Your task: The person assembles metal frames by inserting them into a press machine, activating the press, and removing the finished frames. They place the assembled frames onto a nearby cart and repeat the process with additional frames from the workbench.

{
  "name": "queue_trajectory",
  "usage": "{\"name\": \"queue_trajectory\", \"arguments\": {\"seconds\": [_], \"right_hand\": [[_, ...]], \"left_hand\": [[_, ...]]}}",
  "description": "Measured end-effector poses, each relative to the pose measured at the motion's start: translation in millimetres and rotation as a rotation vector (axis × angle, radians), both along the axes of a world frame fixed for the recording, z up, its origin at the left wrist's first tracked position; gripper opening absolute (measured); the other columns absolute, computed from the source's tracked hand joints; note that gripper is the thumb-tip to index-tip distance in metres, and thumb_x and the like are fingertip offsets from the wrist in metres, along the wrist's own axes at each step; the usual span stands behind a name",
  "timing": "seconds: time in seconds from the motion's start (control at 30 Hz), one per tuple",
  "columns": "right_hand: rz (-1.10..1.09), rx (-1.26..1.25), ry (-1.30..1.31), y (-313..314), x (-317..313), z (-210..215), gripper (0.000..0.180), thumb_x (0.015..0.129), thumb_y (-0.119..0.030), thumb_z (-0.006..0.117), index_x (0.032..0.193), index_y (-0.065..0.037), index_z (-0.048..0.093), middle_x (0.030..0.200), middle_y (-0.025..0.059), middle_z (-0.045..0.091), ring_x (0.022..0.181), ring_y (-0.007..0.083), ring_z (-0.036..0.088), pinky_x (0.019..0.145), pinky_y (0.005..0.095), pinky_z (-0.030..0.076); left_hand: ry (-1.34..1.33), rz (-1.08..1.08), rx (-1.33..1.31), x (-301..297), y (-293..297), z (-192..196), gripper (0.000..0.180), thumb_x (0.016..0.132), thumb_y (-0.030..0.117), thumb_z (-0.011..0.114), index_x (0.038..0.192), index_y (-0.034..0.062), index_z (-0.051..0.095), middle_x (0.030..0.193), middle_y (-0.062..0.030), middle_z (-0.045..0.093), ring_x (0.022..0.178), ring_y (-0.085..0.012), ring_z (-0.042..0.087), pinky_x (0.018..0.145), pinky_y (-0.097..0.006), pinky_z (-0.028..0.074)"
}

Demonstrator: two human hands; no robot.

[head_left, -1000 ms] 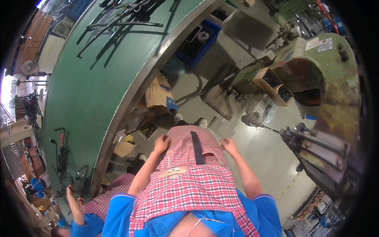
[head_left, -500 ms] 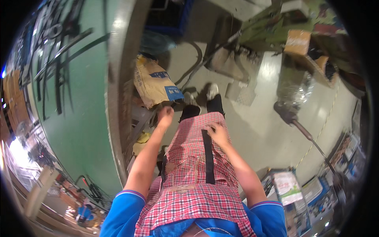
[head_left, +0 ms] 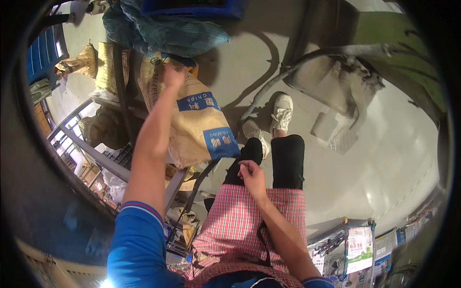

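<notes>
The fingers of the left hand (head_left: 173, 76) curl onto the upper edge of a tan woven sack (head_left: 192, 120) with blue printed panels; whether they actually pinch the fabric cannot be told from this angle. The sack leans far and left of the person, its top under those fingers and its lower end near the person's black-trousered knees. The right hand (head_left: 251, 175) rests loosely closed, holding nothing, at the hem of a red checked apron (head_left: 240, 225), nearer and to the right of the sack. White shoes (head_left: 281, 113) stand on the pale floor (head_left: 384, 158) beyond. A grey metal shelf frame (head_left: 96, 156) runs along the left.
</notes>
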State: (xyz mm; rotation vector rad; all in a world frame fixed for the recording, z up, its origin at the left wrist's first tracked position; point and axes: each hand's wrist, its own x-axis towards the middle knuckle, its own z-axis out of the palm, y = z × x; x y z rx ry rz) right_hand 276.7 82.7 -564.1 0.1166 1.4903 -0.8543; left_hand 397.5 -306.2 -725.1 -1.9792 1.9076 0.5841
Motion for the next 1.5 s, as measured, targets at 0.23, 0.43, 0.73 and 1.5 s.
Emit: {"name": "queue_trajectory", "arguments": {"seconds": [0.23,0.43,0.73,1.5], "right_hand": [[-0.013,-0.12,-0.121,-58,-37,24,0.016,0.09,-0.007,0.055,0.102,0.001,0.061,0.068,0.0025,0.059,0.061,0.0055,0.053,0.057,0.0215,0.043],[0.018,-0.008,-0.148,-77,-50,24,0.016,0.09,-0.008,0.054,0.102,0.0,0.061,0.069,0.0031,0.06,0.062,0.0061,0.055,0.059,0.022,0.045],[0.039,-0.012,-0.267,-100,-59,29,0.018,0.093,-0.008,0.05,0.106,0.001,0.058,0.077,0.0026,0.059,0.072,0.0067,0.055,0.067,0.0201,0.044],[0.001,0.077,-0.419,-113,-91,50,0.019,0.093,-0.004,0.05,0.108,0.005,0.057,0.083,0.0041,0.059,0.077,0.0076,0.054,0.071,0.0205,0.044]], "left_hand": [[-0.013,-0.019,-0.44,81,-187,-80,0.073,0.07,0.032,0.072,0.123,-0.0093,0.042,0.116,-0.0252,0.056,0.108,-0.0359,0.055,0.093,-0.042,0.043],[0.187,-0.136,-0.265,2,-114,-77,0.042,0.073,0.024,0.063,0.108,0.001,0.055,0.099,-0.0247,0.063,0.098,-0.0427,0.058,0.083,-0.046,0.046],[0.446,-0.068,0.153,-11,-75,-31,0.031,0.079,0.016,0.05,0.102,-0.0016,0.06,0.095,-0.0214,0.063,0.091,-0.0357,0.06,0.08,-0.04,0.045],[0.566,0.395,-0.086,11,-125,-168,0.036,0.084,0.02,0.054,0.115,0.0019,0.057,0.118,-0.0208,0.056,0.103,-0.0357,0.057,0.086,-0.04,0.048]]}}
